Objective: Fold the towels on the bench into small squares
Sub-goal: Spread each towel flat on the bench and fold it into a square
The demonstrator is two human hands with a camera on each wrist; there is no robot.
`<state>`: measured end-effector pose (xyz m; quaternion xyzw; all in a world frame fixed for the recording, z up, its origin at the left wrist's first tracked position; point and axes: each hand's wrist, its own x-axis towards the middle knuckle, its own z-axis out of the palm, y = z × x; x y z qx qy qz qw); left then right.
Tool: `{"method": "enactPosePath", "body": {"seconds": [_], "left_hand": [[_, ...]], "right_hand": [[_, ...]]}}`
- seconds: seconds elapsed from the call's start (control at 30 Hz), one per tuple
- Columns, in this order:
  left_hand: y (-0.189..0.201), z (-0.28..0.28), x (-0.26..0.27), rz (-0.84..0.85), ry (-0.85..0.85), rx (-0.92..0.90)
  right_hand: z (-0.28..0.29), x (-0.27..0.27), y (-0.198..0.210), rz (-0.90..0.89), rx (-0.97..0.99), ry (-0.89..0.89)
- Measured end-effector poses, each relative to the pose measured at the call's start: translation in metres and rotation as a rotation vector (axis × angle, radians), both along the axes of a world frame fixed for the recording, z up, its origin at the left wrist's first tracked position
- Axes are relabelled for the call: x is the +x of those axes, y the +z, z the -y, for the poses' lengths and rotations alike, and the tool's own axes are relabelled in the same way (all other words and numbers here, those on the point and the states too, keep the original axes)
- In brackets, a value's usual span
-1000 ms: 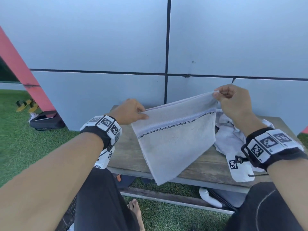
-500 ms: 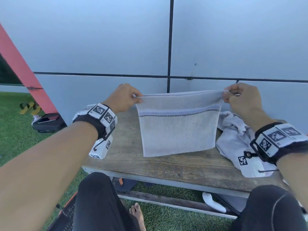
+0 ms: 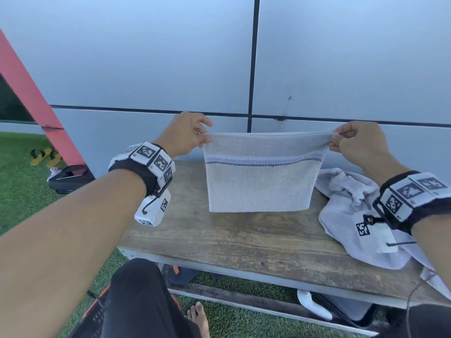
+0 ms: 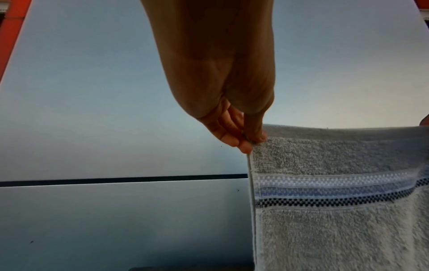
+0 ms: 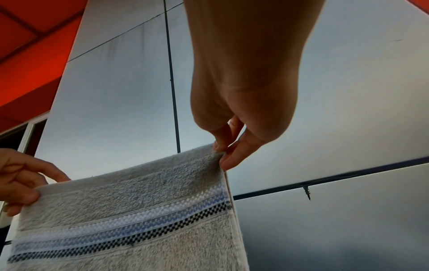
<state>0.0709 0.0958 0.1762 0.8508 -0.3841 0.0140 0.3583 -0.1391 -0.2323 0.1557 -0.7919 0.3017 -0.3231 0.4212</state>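
Observation:
A grey towel (image 3: 261, 181) with a white, blue and black striped band hangs stretched between my two hands above the wooden bench (image 3: 244, 240). My left hand (image 3: 195, 135) pinches its upper left corner between thumb and fingers (image 4: 246, 141). At the upper right corner my right hand (image 3: 341, 140) pinches the cloth (image 5: 220, 155). The towel's (image 4: 336, 201) lower edge hangs level, close over the bench top. The same striped towel (image 5: 130, 220) fills the lower part of the right wrist view.
A crumpled heap of pale towels (image 3: 349, 206) lies on the bench's right end. A grey panelled wall (image 3: 244, 69) stands right behind the bench. Green turf, a black bag (image 3: 70, 178) and yellow sandals (image 3: 45, 156) are at the left. My knees and a bare foot (image 3: 197, 315) are below.
Both hands have lifted and pulled apart, so the towel went from hanging slanted with one corner down to hanging flat and level. Both pinches have held.

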Motion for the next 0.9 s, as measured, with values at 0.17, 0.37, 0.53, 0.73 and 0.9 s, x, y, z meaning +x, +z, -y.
{"method": "enactPosePath", "body": {"seconds": [0.17,0.37,0.53,0.73,0.9], "left_hand": [[0.012,0.023,0.013,0.056,0.096,0.090],[0.021,0.040,0.020,0.140,0.236,-0.143],[-0.006,0.024,0.004,0.086,0.261,-0.426],[-0.090,-0.030,-0.043,-0.152,0.113,0.031],[-0.122,-0.048,-0.082,-0.304,-0.087,0.593]], "right_hand": [[0.010,0.021,0.014,-0.011,0.024,0.002],[0.011,0.036,0.027,0.155,-0.039,0.001],[-0.008,0.008,0.014,0.231,-0.126,0.026],[-0.016,-0.051,-0.067,-0.304,-0.191,0.247],[-0.033,-0.083,-0.115,-0.718,-0.242,0.553]]}}
